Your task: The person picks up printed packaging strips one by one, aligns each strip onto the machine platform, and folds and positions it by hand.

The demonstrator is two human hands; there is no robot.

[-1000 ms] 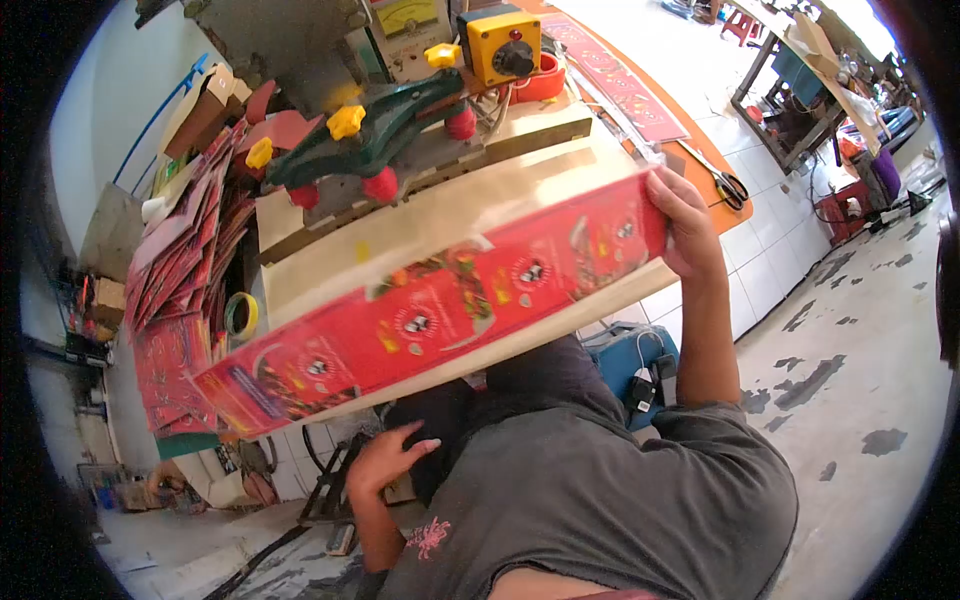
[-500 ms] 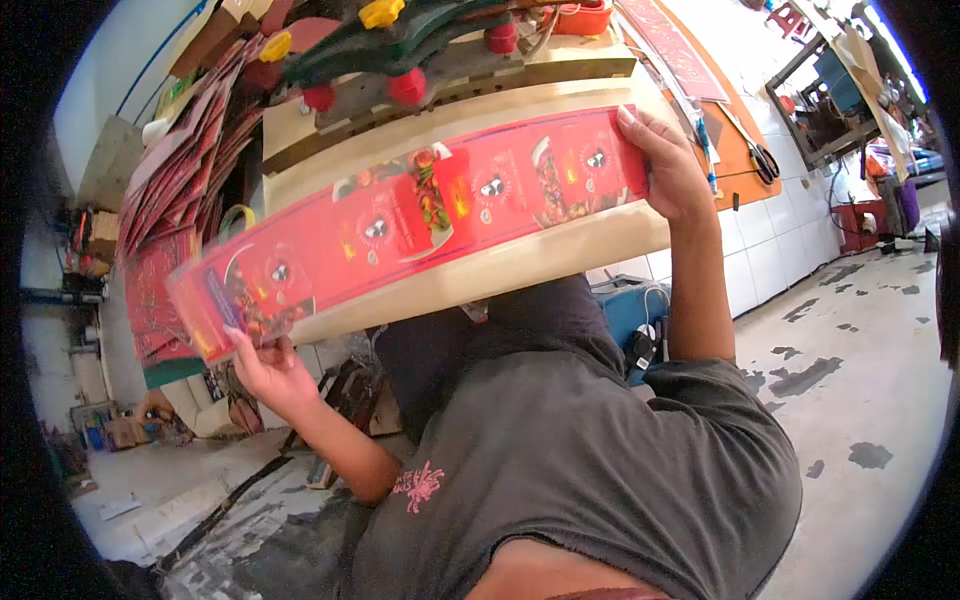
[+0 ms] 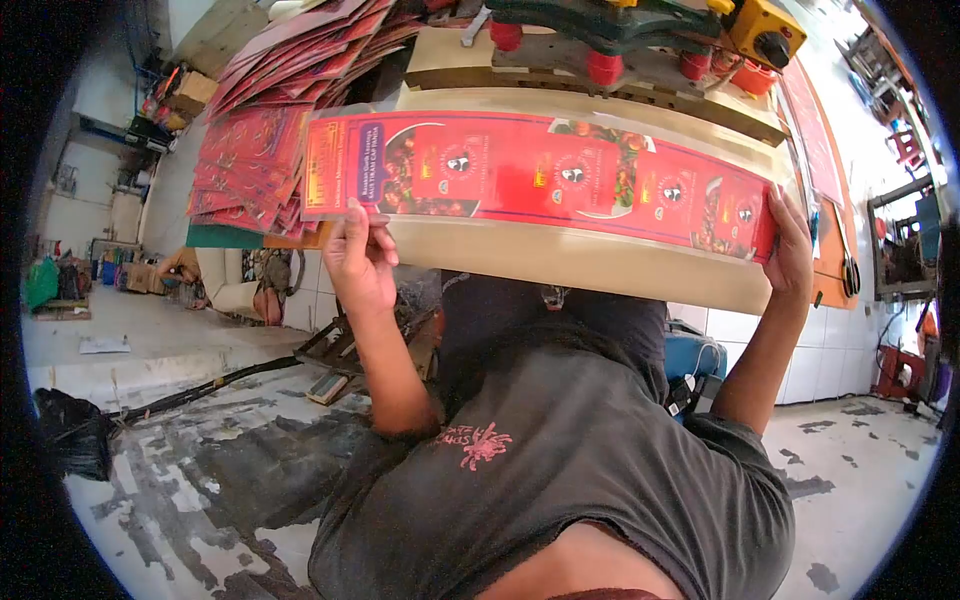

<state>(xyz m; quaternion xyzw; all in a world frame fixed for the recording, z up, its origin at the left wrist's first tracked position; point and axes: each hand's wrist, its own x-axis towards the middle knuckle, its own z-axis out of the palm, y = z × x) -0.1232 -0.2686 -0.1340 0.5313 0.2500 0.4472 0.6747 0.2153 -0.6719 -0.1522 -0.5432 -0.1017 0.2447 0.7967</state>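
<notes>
Head view: a long, glossy red printed strip (clear film margins its top edge) spans the frame's centre over a smooth cream board. The left hand pinches its lower-left corner; the right hand grips its right end. Flat red sheets fan out, upper left.

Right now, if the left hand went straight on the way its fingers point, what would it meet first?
The left hand would meet the red printed strip at once; past that, probably the pile of red sheets, though depth is unclear.
</notes>
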